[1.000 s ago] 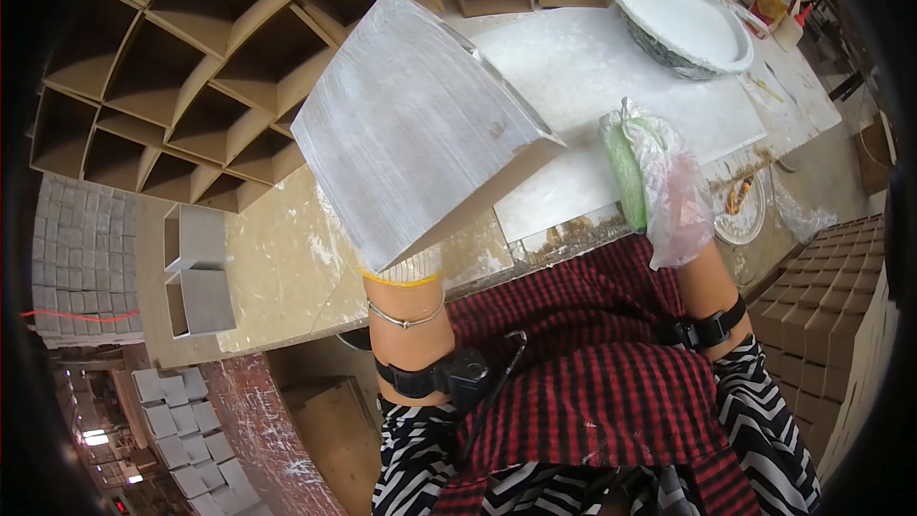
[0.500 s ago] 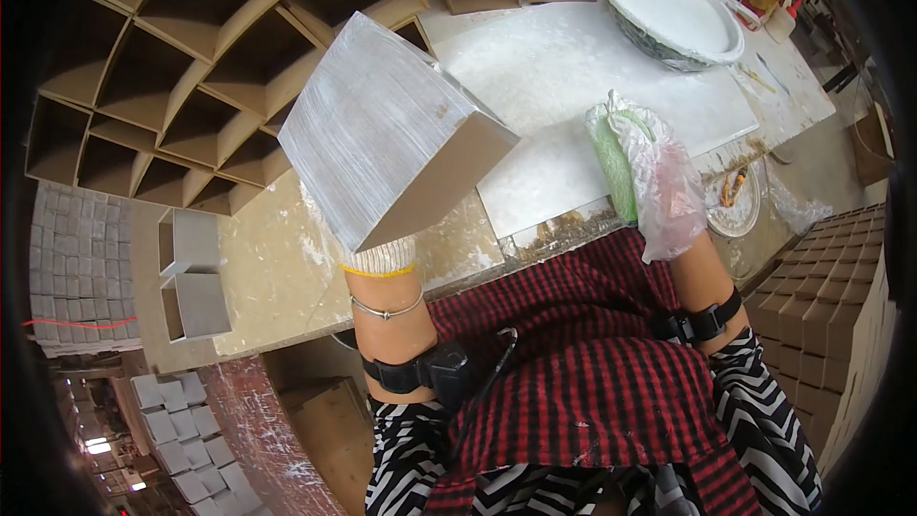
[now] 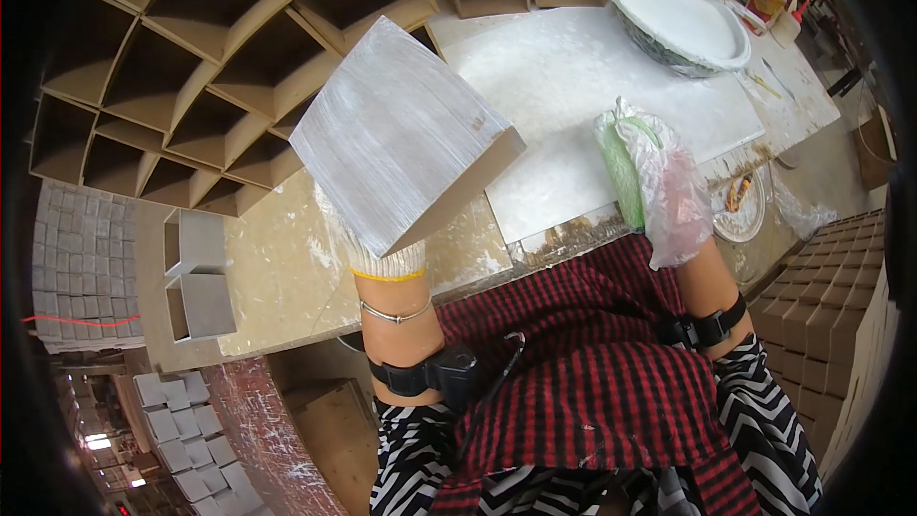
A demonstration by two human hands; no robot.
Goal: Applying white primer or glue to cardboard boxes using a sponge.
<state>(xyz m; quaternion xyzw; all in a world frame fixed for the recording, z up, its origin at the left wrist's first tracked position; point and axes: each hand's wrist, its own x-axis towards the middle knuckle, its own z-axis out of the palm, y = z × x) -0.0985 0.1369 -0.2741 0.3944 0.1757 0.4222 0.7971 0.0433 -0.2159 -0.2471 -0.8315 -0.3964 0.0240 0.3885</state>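
Note:
Above the table I hold up a box with a streaky grey-white painted face and a bare brown side. My left hand wears a knitted glove with a yellow-edged cuff. Only the glove's wrist end shows; the box hides the fingers. To the right, at the table's front edge, my right hand is wrapped in a clear plastic bag. It grips a green cloth-like pad, apart from the box. How the fingers lie inside the bag is partly blurred by the plastic.
Open brown boxes are stacked at the far left. Two grey-painted boxes sit on the table's left end. A basin of white paint stands at the back right. Brown boxes fill the lower right. A white board covers part of the table.
The box has turned in my left hand, so more of its painted face and less of its brown side shows. My right hand stays at about the same place with the green pad.

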